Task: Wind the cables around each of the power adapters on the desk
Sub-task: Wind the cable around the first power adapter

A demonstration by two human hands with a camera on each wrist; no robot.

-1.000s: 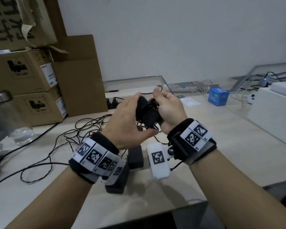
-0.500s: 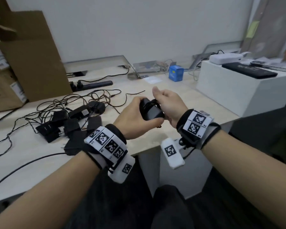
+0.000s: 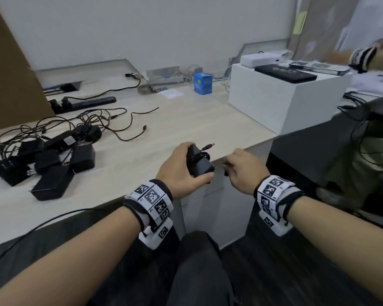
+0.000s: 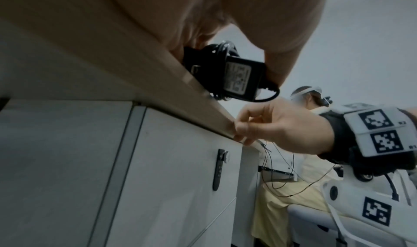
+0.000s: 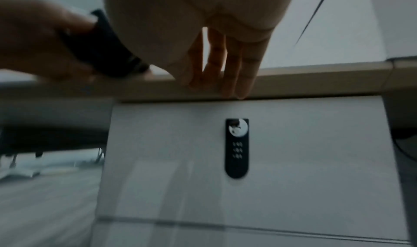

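A black power adapter (image 3: 200, 162) with its cable wound round it sits in my left hand (image 3: 181, 166), which grips it at the desk's front edge; its barrel plug sticks out at the top. The left wrist view shows the adapter's label (image 4: 237, 77) and the coiled cable. My right hand (image 3: 241, 171) hangs just to the right of it, apart from the adapter, fingers loosely bent and holding nothing. In the right wrist view its fingers (image 5: 228, 67) hang down over the desk edge (image 5: 293, 83). A pile of black adapters (image 3: 53, 164) with tangled cables (image 3: 80, 120) lies at the desk's left.
A black power strip (image 3: 84, 104) lies at the back left beside a brown cardboard box (image 3: 11, 85). A small blue box (image 3: 202, 82) and a white box (image 3: 285, 93) with devices on top stand at the back right. Another person's arm (image 3: 360, 58) shows at far right.
My right hand has let go of the adapter and moved off to the right. My left hand has lowered the wound adapter to the desk's front edge. My head has turned to the right.
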